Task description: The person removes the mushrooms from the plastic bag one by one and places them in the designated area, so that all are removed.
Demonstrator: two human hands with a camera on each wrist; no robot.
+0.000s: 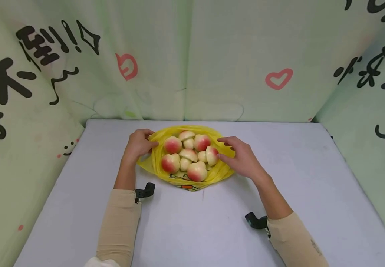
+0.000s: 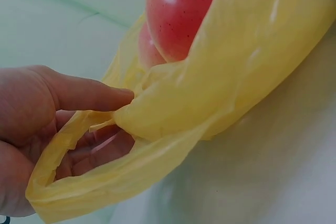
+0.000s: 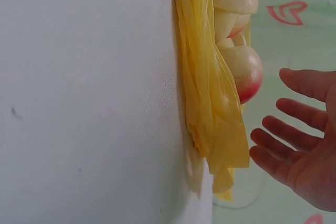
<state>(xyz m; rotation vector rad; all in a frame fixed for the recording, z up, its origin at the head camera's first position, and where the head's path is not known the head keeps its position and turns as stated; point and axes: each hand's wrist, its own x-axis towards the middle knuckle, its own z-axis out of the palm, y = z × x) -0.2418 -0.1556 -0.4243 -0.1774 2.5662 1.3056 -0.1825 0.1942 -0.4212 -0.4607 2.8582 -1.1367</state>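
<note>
A yellow plastic bag (image 1: pixel 165 174) lies on the table with its mouth spread wide. Inside it sit several toy mushrooms (image 1: pixel 197 171) with pale stems and cream caps blushed red. At the bag's left edge, my left hand (image 1: pixel 140 144) pinches the plastic between thumb and fingers. The left wrist view shows a bag handle (image 2: pixel 105 198) looped across that hand's fingers, beside a speckled red cap (image 2: pixel 178 14). My right hand (image 1: pixel 240 157) hovers at the bag's right side, overlapping its rim in the head view. In the right wrist view its fingers (image 3: pixel 286 135) are spread and hold nothing.
The bag rests toward the far edge of a white table (image 1: pixel 206 230). Pale green curtains (image 1: pixel 226 48) with black writing and red hearts stand behind and on both sides. Each forearm wears a black camera mount (image 1: pixel 257 221) over a beige sleeve (image 1: pixel 119 222).
</note>
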